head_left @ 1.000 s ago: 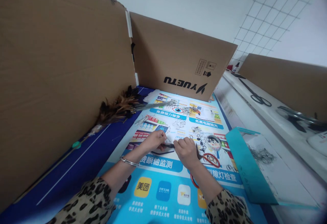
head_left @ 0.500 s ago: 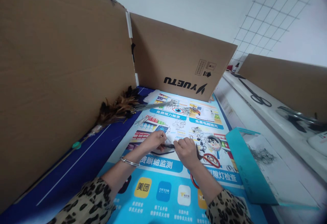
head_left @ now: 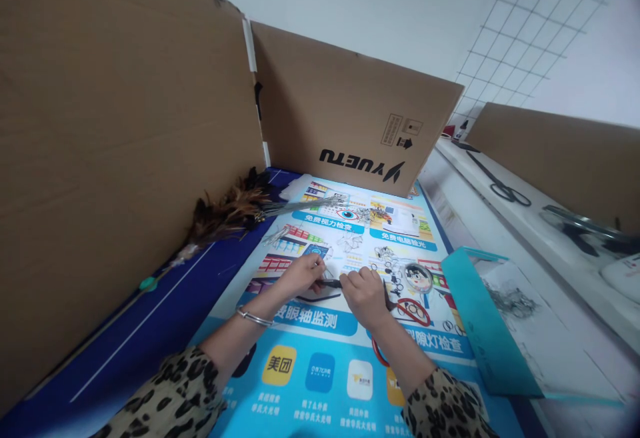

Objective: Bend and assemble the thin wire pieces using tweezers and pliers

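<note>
Right grip (head_left: 364, 297) clasped a slim black tool (head_left: 331, 283), lower centre, likely for steadiness; left grip's (head_left: 306, 274) hold was unclear.

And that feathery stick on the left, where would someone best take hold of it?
Probably by the thin stick just this side of the green piece, reaching in from above and the right. The cardboard wall runs close along its left, while the feathers at its far end look bushy and loose, giving less to grip.
</note>
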